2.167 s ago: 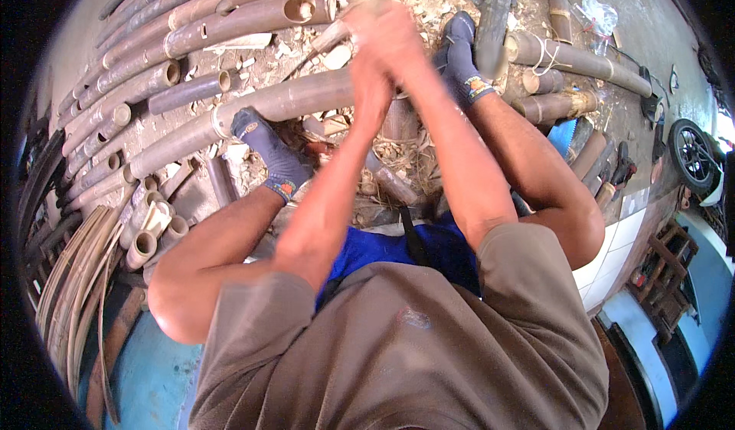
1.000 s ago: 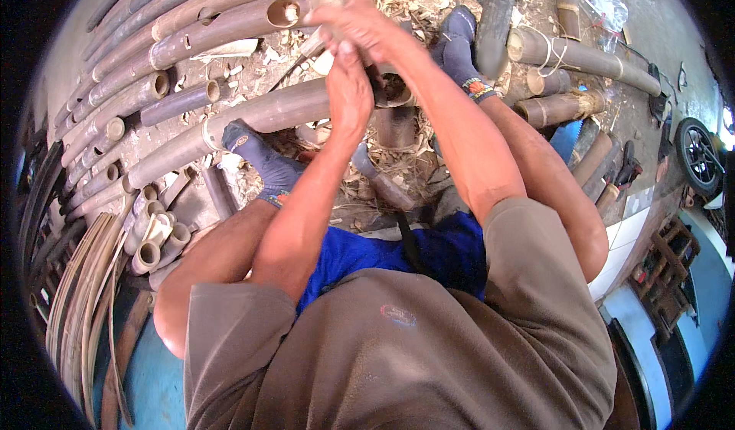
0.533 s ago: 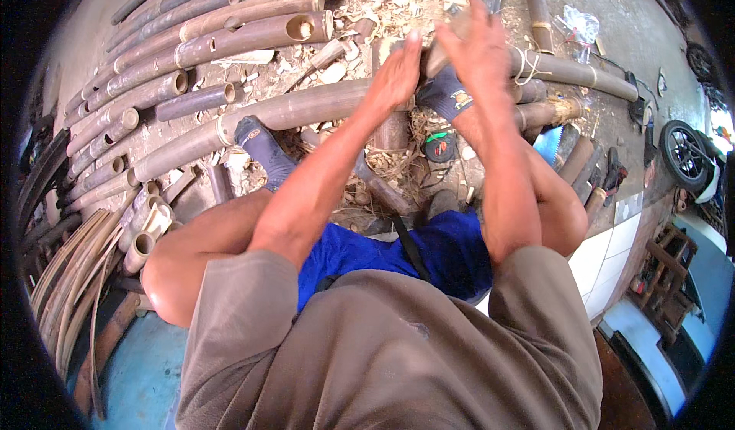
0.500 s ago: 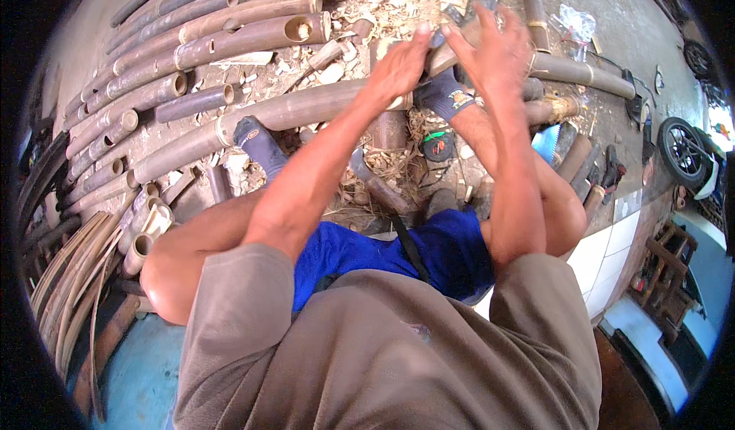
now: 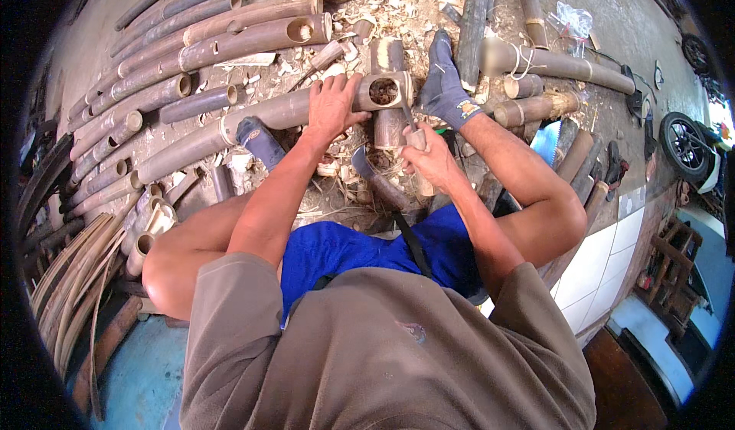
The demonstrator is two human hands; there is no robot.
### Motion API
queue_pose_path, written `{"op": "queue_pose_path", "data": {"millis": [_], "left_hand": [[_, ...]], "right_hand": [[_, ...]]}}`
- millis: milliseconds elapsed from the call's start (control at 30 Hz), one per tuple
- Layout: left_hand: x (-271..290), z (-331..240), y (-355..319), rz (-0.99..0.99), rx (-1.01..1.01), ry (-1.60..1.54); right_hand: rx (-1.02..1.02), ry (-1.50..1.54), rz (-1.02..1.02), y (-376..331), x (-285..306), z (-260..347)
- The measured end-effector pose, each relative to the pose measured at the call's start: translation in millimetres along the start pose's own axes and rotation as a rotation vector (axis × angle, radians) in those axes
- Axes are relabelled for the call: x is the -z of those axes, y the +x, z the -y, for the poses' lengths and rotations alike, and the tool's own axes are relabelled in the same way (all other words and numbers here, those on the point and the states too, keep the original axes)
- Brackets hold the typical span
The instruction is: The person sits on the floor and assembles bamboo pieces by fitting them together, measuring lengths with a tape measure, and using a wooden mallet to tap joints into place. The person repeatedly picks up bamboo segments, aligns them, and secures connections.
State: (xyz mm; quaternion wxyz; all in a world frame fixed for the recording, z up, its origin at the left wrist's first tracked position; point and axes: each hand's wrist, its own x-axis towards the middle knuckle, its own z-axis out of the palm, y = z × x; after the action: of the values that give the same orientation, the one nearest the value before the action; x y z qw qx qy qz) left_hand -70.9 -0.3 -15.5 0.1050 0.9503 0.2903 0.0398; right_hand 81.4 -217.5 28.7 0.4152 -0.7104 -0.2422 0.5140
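A long brown bamboo pole (image 5: 264, 114) lies across in front of my legs, with an oval hole cut near its right end. My left hand (image 5: 333, 107) grips the pole from above, left of the hole, its fingers over the far side. In my right hand (image 5: 430, 158) is a wooden-handled tool (image 5: 417, 141), closed in the fingers. Its narrow metal blade points up and reaches the pole's right end, just beside the hole. A short bamboo block (image 5: 388, 130) lies crosswise under that end. Between my legs lies a curved-bladed knife (image 5: 379, 185).
Several bamboo lengths (image 5: 253, 40) lie side by side at the far left, with thin strips (image 5: 73, 285) nearer. A dark cylinder (image 5: 475, 28) lies beyond my right foot, near another bamboo pole (image 5: 566, 66). A saw blade (image 5: 546, 141) is at the right. Wood chips cover the ground.
My hands have come back from beyond the pole's right end, where they were together around a piece. The left now grips the pole; the right holds the tool at the pole's end.
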Motion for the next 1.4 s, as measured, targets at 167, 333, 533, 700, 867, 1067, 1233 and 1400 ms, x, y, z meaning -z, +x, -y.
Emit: {"op": "queue_pose_path", "data": {"millis": [167, 333, 533, 700, 867, 1067, 1233, 1400], "left_hand": [[2.3, 20.6, 17.4, 0.238, -0.045, -0.173], [6.9, 6.8, 26.5, 0.257, 0.012, -0.162], [0.0, -11.4, 28.5, 0.165, 0.061, -0.076], [-12.1, -4.0, 16.6, 0.024, 0.018, -0.146], [-35.6, 10.5, 12.6, -0.067, -0.002, -0.211], [-21.3, 14.8, 14.6, -0.067, -0.048, -0.245], [-2.4, 1.3, 16.0, -0.025, -0.038, -0.221], [-19.1, 11.0, 11.8, -0.088, -0.102, -0.245]], "right_hand": [[-0.142, -0.036, 0.253, 15.0, 18.1, 6.1], [-0.241, -0.162, 0.425, 46.8, 31.0, 15.8], [-0.261, 0.085, 0.453, 53.4, 18.9, 0.2], [-0.375, 0.365, 0.288, 36.9, -23.0, 18.8], [-0.529, 0.768, 0.089, 37.9, -76.1, 47.5], [-0.573, 0.97, 0.075, 54.9, -85.3, 65.8], [-0.313, -0.036, 0.261, 30.9, -27.1, 56.5], [-0.436, 0.296, 0.196, 29.3, -49.1, 65.3]]}}
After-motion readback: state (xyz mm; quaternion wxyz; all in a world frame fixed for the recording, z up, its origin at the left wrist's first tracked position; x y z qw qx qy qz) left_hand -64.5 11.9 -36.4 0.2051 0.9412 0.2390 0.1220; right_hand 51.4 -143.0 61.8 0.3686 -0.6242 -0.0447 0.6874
